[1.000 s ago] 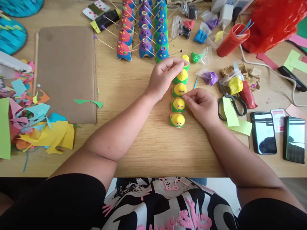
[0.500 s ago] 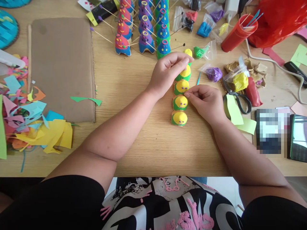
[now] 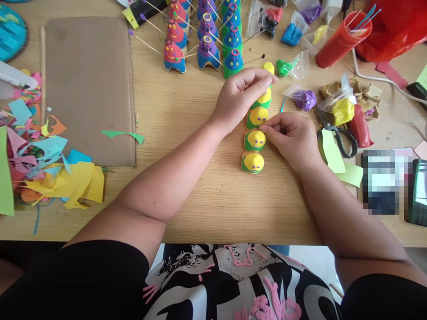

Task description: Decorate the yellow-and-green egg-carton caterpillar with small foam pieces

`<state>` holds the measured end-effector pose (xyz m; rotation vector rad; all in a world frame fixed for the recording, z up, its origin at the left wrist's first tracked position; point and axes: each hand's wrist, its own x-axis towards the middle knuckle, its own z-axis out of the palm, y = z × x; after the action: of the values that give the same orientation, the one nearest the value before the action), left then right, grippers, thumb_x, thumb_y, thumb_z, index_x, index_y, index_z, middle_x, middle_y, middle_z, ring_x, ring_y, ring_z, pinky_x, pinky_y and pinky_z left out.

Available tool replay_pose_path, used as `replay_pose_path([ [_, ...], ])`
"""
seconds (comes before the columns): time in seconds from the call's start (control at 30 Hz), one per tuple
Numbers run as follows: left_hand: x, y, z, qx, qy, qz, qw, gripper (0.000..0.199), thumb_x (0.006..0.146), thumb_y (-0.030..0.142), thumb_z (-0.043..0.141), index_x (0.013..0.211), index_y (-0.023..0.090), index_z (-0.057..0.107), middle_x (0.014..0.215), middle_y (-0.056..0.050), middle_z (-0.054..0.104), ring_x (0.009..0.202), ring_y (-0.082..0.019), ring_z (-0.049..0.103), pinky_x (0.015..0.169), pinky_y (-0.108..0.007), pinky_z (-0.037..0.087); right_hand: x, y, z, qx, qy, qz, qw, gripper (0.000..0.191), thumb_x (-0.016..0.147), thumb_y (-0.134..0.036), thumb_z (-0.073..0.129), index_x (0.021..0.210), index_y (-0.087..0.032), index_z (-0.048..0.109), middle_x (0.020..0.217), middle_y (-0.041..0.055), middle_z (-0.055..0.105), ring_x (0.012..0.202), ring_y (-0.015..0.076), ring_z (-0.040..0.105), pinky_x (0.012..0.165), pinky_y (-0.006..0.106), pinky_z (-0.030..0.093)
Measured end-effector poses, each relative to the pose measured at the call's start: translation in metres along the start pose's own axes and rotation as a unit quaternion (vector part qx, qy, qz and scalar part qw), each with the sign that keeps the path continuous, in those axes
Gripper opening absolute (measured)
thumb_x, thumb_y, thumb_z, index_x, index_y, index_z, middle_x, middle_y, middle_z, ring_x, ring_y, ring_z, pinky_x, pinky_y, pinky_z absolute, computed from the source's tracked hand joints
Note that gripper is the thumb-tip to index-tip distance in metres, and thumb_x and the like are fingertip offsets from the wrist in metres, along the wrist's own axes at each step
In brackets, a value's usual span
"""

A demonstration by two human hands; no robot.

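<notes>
A row of yellow-and-green clay-covered bumps (image 3: 253,162), like a caterpillar made from egg carton, runs away from me along the table. The nearer bumps bear small purple eyes, and the nearest ones have smiling mouths. My right hand (image 3: 293,140) is closed in a pinch, its fingertips at the right side of the row, by the face of the third bump (image 3: 258,116) from the front. Over the far part of the row is my left hand (image 3: 242,98), thumb and fingers pressed together and partly covering the bumps. Whatever either hand pinches is too small or hidden.
Red-blue (image 3: 174,53), purple-blue (image 3: 207,52) and blue-green (image 3: 232,61) caterpillars with sticks stand behind. Bagged purple clay (image 3: 304,99), scissors (image 3: 347,144) and a red cup (image 3: 340,42) are right. Cardboard (image 3: 88,89) and paper scraps (image 3: 85,182) lie left.
The view has shifted slightly, so things on the table appear a little further right and higher. Both hands keep nearly the same places along the row, still pinched.
</notes>
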<state>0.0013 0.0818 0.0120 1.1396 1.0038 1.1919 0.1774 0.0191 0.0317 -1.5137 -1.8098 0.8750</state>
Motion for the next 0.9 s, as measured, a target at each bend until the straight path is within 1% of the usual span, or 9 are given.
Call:
replay_pose_path([
  [0.1,0.0023,0.0,-0.0007,0.011,-0.002,0.013,1.0,0.03,0.082,0.068,0.08,0.088,0.038,0.076,0.091,-0.001,0.084,0.131,-0.036,0.062,0.11,-0.053,0.052,0.0008,0.0011,0.0003,0.018,-0.001,0.001,1.0,0.022,0.089,-0.038,0.086,0.078,-0.023,0.074,0.067,-0.0002,0.061,0.059,0.0123,0.042,0.057,0.033,0.035],
  [0.23,0.0078,-0.0044,-0.0029,0.01,-0.026,0.042,0.999,0.04,0.076,0.074,0.085,0.088,0.037,0.075,0.089,-0.002,0.083,0.124,-0.034,0.061,0.109,-0.052,0.052,0.002,0.0041,0.0005,0.05,-0.011,-0.002,0.999,0.03,0.086,-0.045,0.089,0.075,-0.024,0.07,0.066,0.0004,0.06,0.059,0.0129,0.041,0.055,0.034,0.032],
  [0.33,0.0077,-0.0053,-0.0034,0.014,-0.022,0.06,0.998,0.04,0.077,0.075,0.082,0.088,0.036,0.077,0.093,-0.002,0.084,0.118,-0.034,0.065,0.103,-0.053,0.053,0.0017,0.0047,0.0003,0.058,-0.016,-0.003,0.998,0.029,0.087,-0.046,0.089,0.077,-0.024,0.072,0.065,-0.0003,0.058,0.059,0.0128,0.04,0.055,0.033,0.03],
  [0.43,0.0062,-0.004,-0.0036,0.017,-0.022,0.072,0.997,0.038,0.078,0.074,0.08,0.085,0.037,0.078,0.096,0.0,0.083,0.11,-0.03,0.067,0.101,-0.051,0.055,0.0003,0.0034,-0.0002,0.053,-0.019,-0.004,0.998,0.022,0.088,-0.04,0.088,0.082,-0.023,0.076,0.063,-0.0021,0.054,0.059,0.0119,0.039,0.056,0.033,0.029],
  [0.53,0.0069,-0.004,-0.0043,0.018,-0.03,0.063,0.997,0.043,0.076,0.08,0.08,0.086,0.038,0.076,0.089,-0.001,0.082,0.118,-0.033,0.064,0.104,-0.052,0.053,-0.0012,0.002,-0.0007,0.051,-0.017,0.003,0.999,0.014,0.088,-0.033,0.087,0.085,-0.022,0.078,0.062,-0.0032,0.053,0.059,0.0115,0.038,0.057,0.033,0.029],
  [0.63,0.0087,-0.005,-0.0048,0.016,-0.031,0.056,0.998,0.046,0.076,0.081,0.079,0.087,0.036,0.076,0.089,-0.004,0.082,0.126,-0.036,0.061,0.107,-0.055,0.051,-0.002,0.0023,-0.0015,0.053,-0.015,0.006,0.998,0.008,0.088,-0.027,0.085,0.086,-0.022,0.079,0.063,-0.0034,0.053,0.058,0.011,0.039,0.058,0.032,0.03],
  [0.7,0.0088,-0.0048,-0.0045,0.014,-0.031,0.053,0.998,0.045,0.076,0.08,0.08,0.087,0.036,0.076,0.089,-0.004,0.083,0.128,-0.037,0.06,0.109,-0.055,0.05,-0.0022,0.0033,-0.0021,0.056,-0.017,0.003,0.998,0.009,0.088,-0.028,0.085,0.086,-0.021,0.079,0.063,-0.0036,0.053,0.057,0.0107,0.038,0.057,0.032,0.029],
  [0.83,0.0066,-0.0025,-0.0031,0.014,-0.023,0.041,0.999,0.04,0.08,0.076,0.08,0.087,0.037,0.076,0.088,-0.003,0.083,0.133,-0.036,0.058,0.109,-0.054,0.049,-0.0018,0.0051,-0.0031,0.066,-0.025,-0.001,0.998,0.015,0.087,-0.034,0.087,0.086,-0.021,0.079,0.062,-0.0034,0.053,0.057,0.0107,0.038,0.056,0.032,0.028],
  [0.9,0.0062,-0.0024,-0.0032,0.017,-0.021,0.044,0.999,0.038,0.082,0.075,0.079,0.087,0.037,0.076,0.089,-0.003,0.083,0.131,-0.036,0.06,0.107,-0.054,0.05,-0.0014,0.0057,-0.003,0.07,-0.026,-0.001,0.997,0.016,0.087,-0.036,0.087,0.086,-0.022,0.079,0.062,-0.0032,0.053,0.058,0.0111,0.038,0.056,0.032,0.029],
])
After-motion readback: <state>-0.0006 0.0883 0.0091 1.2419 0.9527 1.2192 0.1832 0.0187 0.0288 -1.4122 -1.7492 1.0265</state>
